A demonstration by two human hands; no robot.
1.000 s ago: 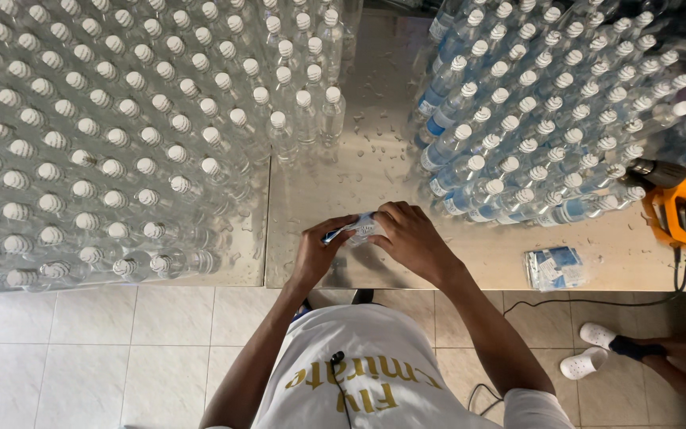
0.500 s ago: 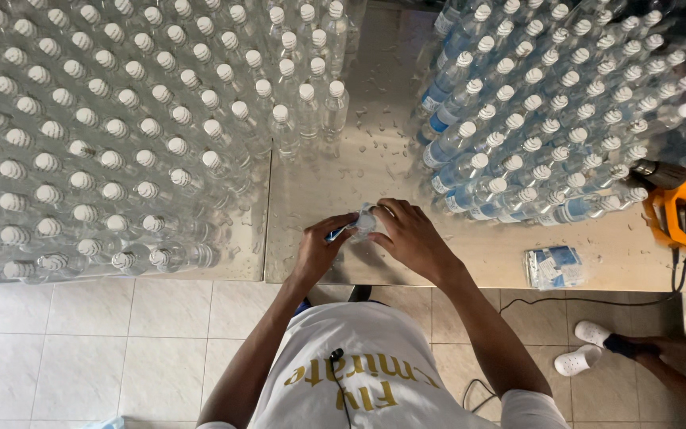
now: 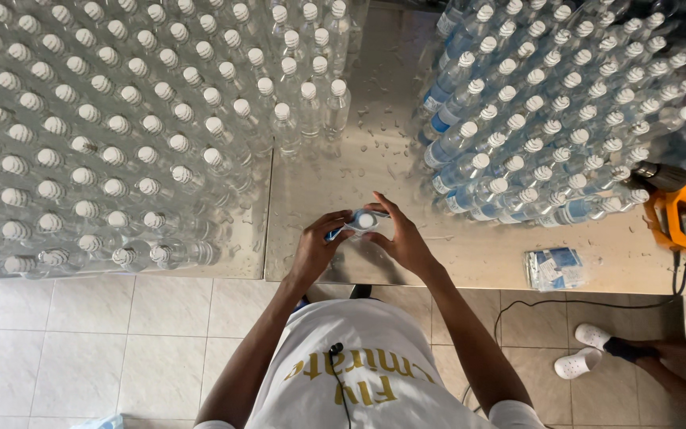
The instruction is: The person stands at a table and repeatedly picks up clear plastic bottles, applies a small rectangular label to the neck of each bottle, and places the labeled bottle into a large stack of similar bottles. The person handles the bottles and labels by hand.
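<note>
A small clear water bottle (image 3: 364, 221) with a white cap stands upright on the steel table (image 3: 375, 171) near its front edge. A blue and white label wraps its upper part. My left hand (image 3: 317, 245) grips the bottle's left side and pinches the label there. My right hand (image 3: 402, 238) cups the right side with fingers spread around it.
Several unlabelled capped bottles (image 3: 105, 119) crowd the left of the table. Labelled bottles (image 3: 549, 119) fill the back right. An orange heat gun (image 3: 683, 208) lies at the right edge, its cord hanging down. A stack of labels (image 3: 554, 267) lies nearby. Another person's feet in white sandals (image 3: 597, 349) are on the floor.
The bottle has turned from tilted in my hands to upright on the table, cap now facing up. My right fingers have opened out around it.
</note>
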